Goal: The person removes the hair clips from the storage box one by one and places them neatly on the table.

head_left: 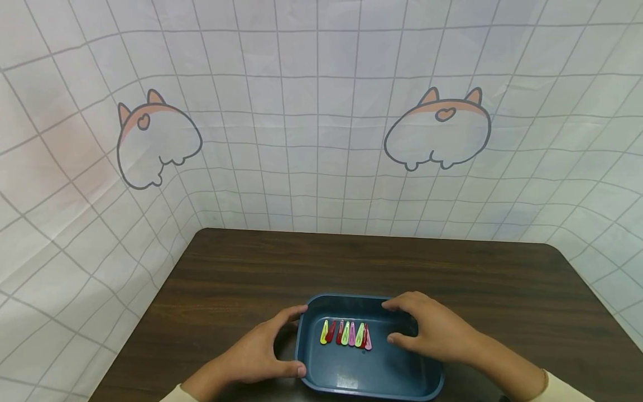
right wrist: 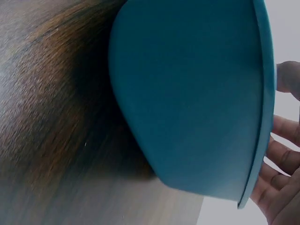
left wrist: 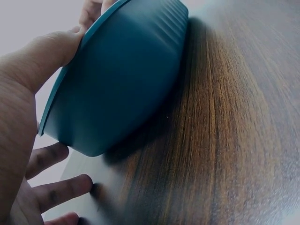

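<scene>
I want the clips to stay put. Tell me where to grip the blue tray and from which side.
Grip the blue tray by its two short side walls, one hand from each side, as the left hand and right hand sit now. Its rim gives fingers purchase, and a level lift keeps the hair clips lined up.

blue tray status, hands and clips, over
Left hand grips the blue tray by its left rim; right hand curls over the right rim. Hair clips in a row inside. Table around it, nothing blocking.

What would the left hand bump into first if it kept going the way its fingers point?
Probably the left wall of the dark blue plastic tray. The left hand already curls round that side, fingers pointing right, touching the rim. The colourful hair clips lie beyond.
</scene>
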{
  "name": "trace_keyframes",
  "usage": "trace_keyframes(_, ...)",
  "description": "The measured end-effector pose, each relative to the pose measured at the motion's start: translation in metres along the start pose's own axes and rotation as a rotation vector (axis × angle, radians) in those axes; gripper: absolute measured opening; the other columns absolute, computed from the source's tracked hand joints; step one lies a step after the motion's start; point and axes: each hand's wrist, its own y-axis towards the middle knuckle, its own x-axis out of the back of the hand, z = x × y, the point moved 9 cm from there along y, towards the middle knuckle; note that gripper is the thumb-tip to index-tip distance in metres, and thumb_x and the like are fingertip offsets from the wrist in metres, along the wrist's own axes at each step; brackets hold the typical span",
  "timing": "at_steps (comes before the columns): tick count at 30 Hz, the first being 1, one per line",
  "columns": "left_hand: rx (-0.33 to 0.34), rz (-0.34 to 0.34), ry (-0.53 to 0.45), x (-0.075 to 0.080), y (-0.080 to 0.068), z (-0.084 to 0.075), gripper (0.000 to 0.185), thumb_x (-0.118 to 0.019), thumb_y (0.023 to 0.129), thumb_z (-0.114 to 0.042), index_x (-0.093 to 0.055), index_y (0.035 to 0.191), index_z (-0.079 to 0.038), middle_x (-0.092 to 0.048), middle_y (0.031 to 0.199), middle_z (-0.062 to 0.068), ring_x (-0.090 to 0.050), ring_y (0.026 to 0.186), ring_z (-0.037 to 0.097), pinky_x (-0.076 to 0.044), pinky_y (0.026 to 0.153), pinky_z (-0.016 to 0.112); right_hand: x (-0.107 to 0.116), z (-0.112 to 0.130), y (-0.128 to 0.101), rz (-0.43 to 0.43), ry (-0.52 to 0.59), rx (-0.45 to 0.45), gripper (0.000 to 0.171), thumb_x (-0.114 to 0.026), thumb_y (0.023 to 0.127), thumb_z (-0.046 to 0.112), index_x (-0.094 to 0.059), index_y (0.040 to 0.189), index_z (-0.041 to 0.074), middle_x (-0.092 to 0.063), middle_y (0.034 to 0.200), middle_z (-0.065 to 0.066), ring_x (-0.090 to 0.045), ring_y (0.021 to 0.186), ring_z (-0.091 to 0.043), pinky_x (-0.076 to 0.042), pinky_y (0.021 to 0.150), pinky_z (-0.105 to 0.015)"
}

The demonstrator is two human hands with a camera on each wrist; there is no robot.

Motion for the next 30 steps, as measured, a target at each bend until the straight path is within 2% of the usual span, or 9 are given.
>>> trace_keyframes(8,0.007,0.001,-0.013,0.0,0.0,0.0,0.097,-0.083,0.08,-0.058,-0.03,0.159,-0.035,-0.051,0.149,-0.003,-0.053,0.132,0.027,-0.036,0.107,0.067,-0.012,0.008,0.009,0.03,-0.027,-0.015,0.054,-0.081,0.088,0.041,-0.066,0.133,0.015,-0.066,0.125,0.006,-0.061,0.113,-0.013,-0.054,0.095,-0.045)
trace_keyframes(16,-0.003,-0.005,-0.009,0.0,-0.001,0.001,0.1,-0.083,0.079,-0.059,-0.03,0.159,-0.033,-0.05,0.15,-0.004,-0.053,0.132,0.025,-0.036,0.108,0.066,-0.022,0.009,0.015,0.035,-0.052,-0.051,0.054,-0.082,0.086,0.044,-0.068,0.129,0.015,-0.068,0.119,0.002,-0.064,0.11,-0.017,-0.056,0.09,-0.045)
trace_keyframes(23,-0.003,-0.005,-0.01,0.0,0.0,0.0,0.099,-0.083,0.079,-0.059,-0.03,0.159,-0.032,-0.051,0.15,-0.004,-0.053,0.132,0.026,-0.036,0.108,0.067,-0.029,0.011,0.019,0.022,-0.077,-0.06,0.056,-0.082,0.084,0.048,-0.069,0.127,0.015,-0.069,0.119,0.001,-0.064,0.111,-0.019,-0.054,0.094,-0.048)
trace_keyframes(30,0.0,-0.004,-0.008,0.0,-0.001,-0.001,0.099,-0.083,0.079,-0.059,-0.03,0.159,-0.032,-0.052,0.148,-0.003,-0.053,0.132,0.027,-0.036,0.108,0.067,-0.036,0.01,0.023,0.055,-0.091,-0.085,0.058,-0.08,0.084,0.053,-0.069,0.128,0.017,-0.069,0.119,0.002,-0.064,0.11,-0.017,-0.055,0.092,-0.046)
